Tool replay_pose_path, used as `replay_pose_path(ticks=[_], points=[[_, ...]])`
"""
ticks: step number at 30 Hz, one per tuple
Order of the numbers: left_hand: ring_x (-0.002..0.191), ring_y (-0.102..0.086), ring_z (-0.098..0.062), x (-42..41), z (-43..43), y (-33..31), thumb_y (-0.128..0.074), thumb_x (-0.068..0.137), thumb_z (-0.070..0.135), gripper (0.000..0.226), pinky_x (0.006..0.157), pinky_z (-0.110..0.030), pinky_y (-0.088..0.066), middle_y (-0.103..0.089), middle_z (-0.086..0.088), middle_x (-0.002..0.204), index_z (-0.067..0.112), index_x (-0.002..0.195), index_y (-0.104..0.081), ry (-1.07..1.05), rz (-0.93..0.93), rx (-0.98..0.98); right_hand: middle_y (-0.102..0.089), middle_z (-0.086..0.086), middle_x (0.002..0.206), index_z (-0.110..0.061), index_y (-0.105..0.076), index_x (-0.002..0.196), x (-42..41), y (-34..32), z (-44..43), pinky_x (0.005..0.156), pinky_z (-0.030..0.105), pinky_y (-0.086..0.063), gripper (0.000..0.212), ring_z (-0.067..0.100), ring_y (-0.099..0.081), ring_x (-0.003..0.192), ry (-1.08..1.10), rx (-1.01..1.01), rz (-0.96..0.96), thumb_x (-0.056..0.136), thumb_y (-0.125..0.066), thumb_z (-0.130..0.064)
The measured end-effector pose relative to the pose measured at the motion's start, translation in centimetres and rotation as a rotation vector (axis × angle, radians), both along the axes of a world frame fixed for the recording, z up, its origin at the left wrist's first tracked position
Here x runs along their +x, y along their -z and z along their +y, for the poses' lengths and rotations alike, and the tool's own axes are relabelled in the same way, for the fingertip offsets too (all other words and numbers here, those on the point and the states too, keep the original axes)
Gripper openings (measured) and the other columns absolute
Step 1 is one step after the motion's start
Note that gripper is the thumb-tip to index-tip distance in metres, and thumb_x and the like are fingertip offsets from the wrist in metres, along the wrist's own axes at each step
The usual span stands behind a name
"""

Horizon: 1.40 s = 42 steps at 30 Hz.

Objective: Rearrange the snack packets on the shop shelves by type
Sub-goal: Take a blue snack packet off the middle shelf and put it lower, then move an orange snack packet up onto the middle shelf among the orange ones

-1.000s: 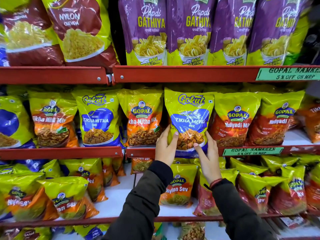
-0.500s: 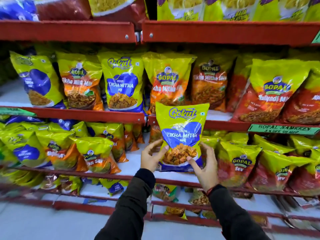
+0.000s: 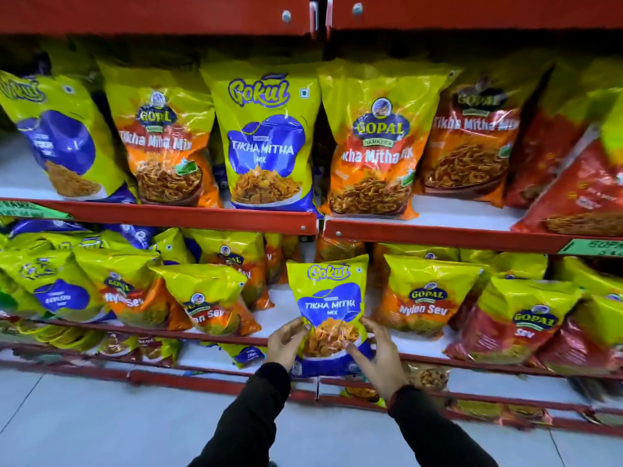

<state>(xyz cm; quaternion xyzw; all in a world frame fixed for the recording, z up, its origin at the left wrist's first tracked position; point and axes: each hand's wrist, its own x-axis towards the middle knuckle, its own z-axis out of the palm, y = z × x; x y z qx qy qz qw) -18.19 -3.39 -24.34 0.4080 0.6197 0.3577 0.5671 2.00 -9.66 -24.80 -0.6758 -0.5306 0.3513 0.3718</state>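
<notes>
I hold a yellow and blue Gokul Tikha Mitha Mix packet (image 3: pixel 328 308) upright in front of the lower shelf. My left hand (image 3: pixel 286 342) grips its lower left edge and my right hand (image 3: pixel 377 355) grips its lower right edge. On the shelf above stands another Gokul Tikha Mitha packet (image 3: pixel 266 143), between two orange Gopal Tikha Mitha Mix packets (image 3: pixel 161 143) (image 3: pixel 374 146). A third Gokul packet (image 3: pixel 57 136) leans at the far left of that shelf.
Red shelf rails (image 3: pixel 438 235) run across the view. The lower shelf holds Gopal Nylon Sev packets (image 3: pixel 424 298) and red Gopal Sev packets (image 3: pixel 526 325). White shelf board (image 3: pixel 279 305) shows behind the held packet. Grey floor tiles (image 3: pixel 101 426) lie below.
Both hands have pulled the Gokul packet off the middle shelf and lowered it to the level of the shelf below. The view has tilted down and come closer.
</notes>
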Motion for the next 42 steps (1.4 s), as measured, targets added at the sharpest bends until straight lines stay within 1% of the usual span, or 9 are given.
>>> replay_pose_path(ticks=[5, 7, 10, 14, 16, 23, 29, 36, 42], points=[[0.11, -0.054, -0.018, 0.7, 6.2, 1.6, -0.053, 0.092, -0.004, 0.035, 0.073, -0.005, -0.046, -0.057, -0.016, 0.133, -0.01, 0.127, -0.055, 0.025, 0.038, -0.081, -0.061, 0.012, 0.139, -0.012, -0.05, 0.143, -1.4, 0.9, 6.3, 0.106, 0.027, -0.04, 0.059, 0.027, -0.055, 0.132, 0.017, -0.125, -0.05, 0.092, -0.07, -0.031], [0.117, -0.055, -0.025, 1.1, 7.9, 2.3, -0.051, 0.095, 0.002, 0.037, 0.085, -0.02, -0.043, -0.057, -0.017, 0.134, -0.009, 0.13, -0.053, 0.032, 0.048, -0.126, -0.061, 0.016, 0.137, -0.009, -0.047, 0.145, -1.9, 1.4, 8.1, 0.104, 0.031, -0.041, 0.059, 0.031, -0.057, 0.129, 0.031, -0.186, -0.066, 0.094, -0.067, -0.03], [0.123, -0.052, -0.022, 1.3, 9.4, 3.1, -0.049, 0.098, 0.009, 0.037, 0.088, -0.015, -0.033, -0.053, -0.003, 0.125, -0.003, 0.133, -0.051, 0.085, 0.098, -0.151, -0.06, 0.018, 0.139, -0.007, -0.044, 0.148, -2.7, 2.2, 9.7, 0.101, 0.031, -0.042, 0.061, 0.032, -0.058, 0.126, 0.026, -0.277, -0.086, 0.096, -0.063, -0.032], [0.125, -0.057, -0.036, 0.5, 10.1, 5.9, -0.055, 0.082, 0.038, 0.059, 0.107, -0.037, -0.044, -0.064, -0.017, 0.129, 0.007, 0.132, -0.055, 0.15, 0.193, -0.154, -0.06, 0.018, 0.14, -0.008, -0.044, 0.146, -3.0, 2.8, 10.1, 0.101, 0.031, -0.043, 0.061, 0.032, -0.057, 0.128, 0.031, -0.309, -0.12, 0.096, -0.063, -0.037], [0.129, -0.055, -0.033, 0.3, 9.3, 3.7, -0.055, 0.092, 0.033, 0.051, 0.108, -0.035, -0.041, -0.06, -0.015, 0.136, 0.009, 0.137, -0.05, 0.205, 0.298, -0.131, -0.056, 0.019, 0.143, -0.006, -0.043, 0.147, -3.0, 2.6, 10.0, 0.107, 0.032, -0.041, 0.062, 0.033, -0.052, 0.133, 0.036, -0.286, -0.153, 0.097, -0.061, -0.036], [0.119, -0.057, -0.021, 0.2, 6.1, -3.4, -0.046, 0.098, 0.022, 0.033, 0.102, -0.035, -0.047, -0.059, -0.002, 0.13, 0.024, 0.13, -0.056, -0.012, 0.412, 0.38, -0.06, 0.004, 0.134, -0.022, -0.05, 0.139, -4.7, -3.4, 9.1, 0.107, 0.039, -0.048, 0.037, 0.022, -0.054, 0.129, 0.177, 0.142, -0.252, 0.105, -0.042, -0.034], [0.108, -0.055, -0.008, 0.5, 5.4, -12.6, -0.047, 0.099, 0.015, 0.028, 0.095, -0.026, -0.044, -0.06, 0.013, 0.112, 0.024, 0.12, -0.061, -0.066, 0.437, 0.924, -0.062, -0.004, 0.114, -0.017, -0.056, 0.129, -7.6, -13.2, 9.0, 0.089, 0.019, -0.05, 0.026, 0.006, -0.06, 0.102, 0.08, 0.6, -0.054, 0.104, -0.049, -0.017], [0.115, -0.056, -0.013, -2.1, 8.2, -18.9, -0.048, 0.098, 0.018, 0.026, 0.102, -0.025, -0.039, -0.062, 0.007, 0.119, 0.024, 0.12, -0.061, -0.167, 0.482, 1.075, -0.056, -0.002, 0.124, -0.016, -0.054, 0.129, -10.8, -19.9, 12.7, 0.1, 0.024, -0.048, 0.028, 0.001, -0.054, 0.118, 0.051, 0.818, 0.019, 0.101, -0.053, -0.013], [0.112, -0.053, -0.012, -5.8, 11.4, -22.7, -0.049, 0.096, 0.02, 0.028, 0.103, -0.042, -0.041, -0.059, 0.006, 0.118, 0.025, 0.122, -0.059, -0.277, 0.454, 1.119, -0.052, 0.0, 0.127, -0.012, -0.054, 0.133, -13.8, -23.4, 15.8, 0.102, 0.021, -0.044, 0.035, 0.014, -0.055, 0.116, 0.113, 0.909, 0.003, 0.098, -0.057, -0.013]])
